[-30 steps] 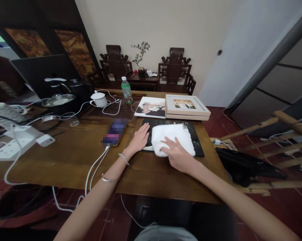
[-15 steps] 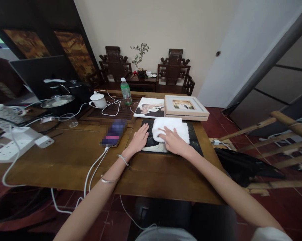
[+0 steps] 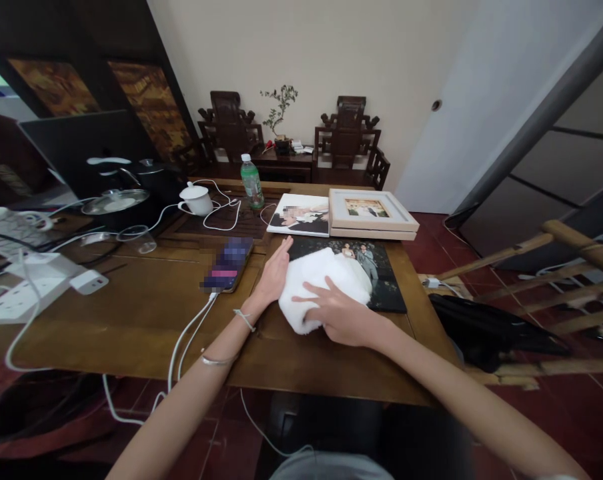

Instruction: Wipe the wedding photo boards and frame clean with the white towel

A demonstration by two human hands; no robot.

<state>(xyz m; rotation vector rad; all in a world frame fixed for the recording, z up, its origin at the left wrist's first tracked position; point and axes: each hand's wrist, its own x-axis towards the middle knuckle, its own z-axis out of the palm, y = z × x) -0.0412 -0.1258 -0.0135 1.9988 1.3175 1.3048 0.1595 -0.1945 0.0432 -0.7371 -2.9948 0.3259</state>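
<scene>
A folded white towel [image 3: 309, 270] lies over the left and near part of a dark photo panel [image 3: 389, 290], which shows two people in wedding clothes. My right hand [image 3: 339, 315] presses on the towel with spread fingers, and its thumb is tucked into the fold. At the panel's left edge my left hand [image 3: 274, 272] rests on its side, fingers stretched out and holding nothing. The towel's left edge comes up against it or very near. Much of the panel is hidden under the towel.
Behind the panel lie a white photo print [image 3: 301, 215] and stacked pale frames [image 3: 371, 213]. A phone [image 3: 230, 265] with white cables is left of my left hand. Farther back stand a green-labelled bottle [image 3: 252, 183], a lidded white cup [image 3: 196, 200] and a power strip [image 3: 24, 293].
My right hand has slid the towel left and toward me, uncovering the panel's right part and its two figures. My left hand has tilted up onto its side.
</scene>
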